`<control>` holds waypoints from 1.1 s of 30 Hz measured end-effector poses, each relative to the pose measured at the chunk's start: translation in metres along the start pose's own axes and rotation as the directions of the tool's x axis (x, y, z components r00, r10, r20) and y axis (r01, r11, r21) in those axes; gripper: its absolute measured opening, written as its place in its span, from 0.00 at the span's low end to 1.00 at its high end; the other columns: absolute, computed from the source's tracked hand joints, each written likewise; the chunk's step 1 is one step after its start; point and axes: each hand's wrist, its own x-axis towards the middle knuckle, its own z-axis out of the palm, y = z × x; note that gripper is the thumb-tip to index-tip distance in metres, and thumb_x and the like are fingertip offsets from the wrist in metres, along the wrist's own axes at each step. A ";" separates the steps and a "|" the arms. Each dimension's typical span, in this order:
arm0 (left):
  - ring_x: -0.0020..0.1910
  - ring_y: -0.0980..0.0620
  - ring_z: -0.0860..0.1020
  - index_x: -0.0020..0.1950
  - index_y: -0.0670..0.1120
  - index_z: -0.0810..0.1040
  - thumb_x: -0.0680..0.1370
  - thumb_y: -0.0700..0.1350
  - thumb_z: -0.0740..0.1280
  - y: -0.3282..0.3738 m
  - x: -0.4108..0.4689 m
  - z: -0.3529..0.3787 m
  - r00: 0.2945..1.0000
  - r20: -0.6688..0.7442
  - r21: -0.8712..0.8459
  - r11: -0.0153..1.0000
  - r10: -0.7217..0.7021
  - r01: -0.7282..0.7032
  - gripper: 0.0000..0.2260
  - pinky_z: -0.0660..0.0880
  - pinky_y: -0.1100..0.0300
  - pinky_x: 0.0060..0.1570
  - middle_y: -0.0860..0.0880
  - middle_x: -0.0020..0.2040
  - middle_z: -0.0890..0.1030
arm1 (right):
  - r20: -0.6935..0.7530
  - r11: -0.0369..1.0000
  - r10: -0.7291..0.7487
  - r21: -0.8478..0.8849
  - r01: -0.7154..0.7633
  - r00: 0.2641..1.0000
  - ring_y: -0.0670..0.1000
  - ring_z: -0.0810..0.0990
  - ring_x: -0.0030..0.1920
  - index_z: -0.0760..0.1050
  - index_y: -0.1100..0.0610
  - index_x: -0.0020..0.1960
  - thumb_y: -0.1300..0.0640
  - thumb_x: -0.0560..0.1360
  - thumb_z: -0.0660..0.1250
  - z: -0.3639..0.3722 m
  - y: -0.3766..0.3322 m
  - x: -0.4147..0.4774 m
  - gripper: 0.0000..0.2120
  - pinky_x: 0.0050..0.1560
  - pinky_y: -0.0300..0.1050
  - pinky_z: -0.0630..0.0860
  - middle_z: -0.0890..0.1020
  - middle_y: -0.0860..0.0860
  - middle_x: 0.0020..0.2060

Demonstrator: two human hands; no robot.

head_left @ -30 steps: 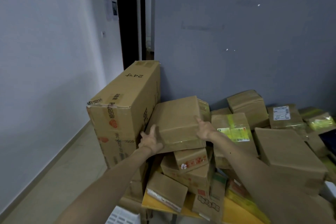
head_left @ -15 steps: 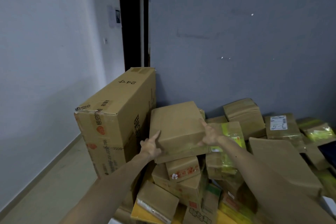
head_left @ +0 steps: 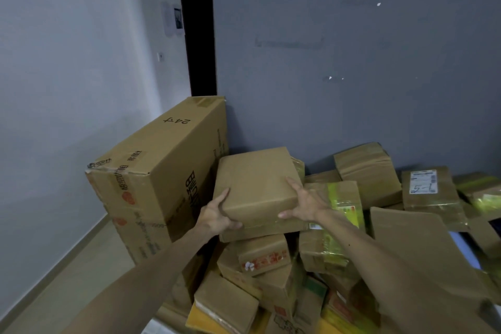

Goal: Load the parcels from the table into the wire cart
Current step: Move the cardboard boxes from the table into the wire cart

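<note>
Left hand (head_left: 217,218) and right hand (head_left: 303,203) have tightened on parcel (head_left: 254,187) (topmost).

Dim room: grey walls (head_left: 352,62), dark doorway (head_left: 198,49), pale floor (head_left: 67,287).
</note>
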 end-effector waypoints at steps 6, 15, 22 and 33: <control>0.74 0.44 0.63 0.79 0.58 0.59 0.63 0.44 0.83 0.021 -0.005 0.001 0.999 -0.039 0.042 0.999 0.035 -0.033 0.51 0.59 0.50 0.76 0.47 0.74 0.64 | -0.038 0.990 -0.037 0.135 0.041 0.999 0.59 0.67 0.72 0.47 0.42 0.80 0.45 0.64 0.80 -0.009 0.007 -0.012 0.56 0.71 0.51 0.67 0.67 0.57 0.74; 0.75 0.44 0.62 0.79 0.56 0.60 0.63 0.43 0.83 0.061 -0.024 -0.001 0.983 -0.110 0.120 0.984 0.146 -0.133 0.51 0.59 0.49 0.75 0.46 0.75 0.64 | -0.146 0.979 -0.061 0.185 0.088 0.987 0.59 0.67 0.72 0.47 0.43 0.80 0.44 0.64 0.80 -0.037 0.012 -0.038 0.56 0.72 0.54 0.67 0.67 0.56 0.74; 0.75 0.42 0.59 0.79 0.59 0.58 0.64 0.46 0.83 0.101 -0.050 -0.009 0.958 -0.097 0.212 0.947 0.268 -0.243 0.50 0.59 0.46 0.75 0.44 0.75 0.62 | -0.255 0.971 -0.053 0.212 0.109 0.966 0.58 0.68 0.71 0.49 0.43 0.80 0.46 0.67 0.79 -0.071 0.010 -0.078 0.52 0.70 0.51 0.66 0.69 0.55 0.72; 0.73 0.42 0.60 0.80 0.57 0.57 0.67 0.43 0.80 0.143 -0.101 -0.031 0.841 0.055 0.269 0.803 0.539 -0.532 0.47 0.59 0.44 0.74 0.45 0.74 0.63 | -0.481 0.962 0.125 0.274 0.013 0.868 0.59 0.66 0.72 0.50 0.42 0.80 0.46 0.68 0.78 -0.083 -0.019 -0.184 0.50 0.68 0.49 0.67 0.69 0.59 0.71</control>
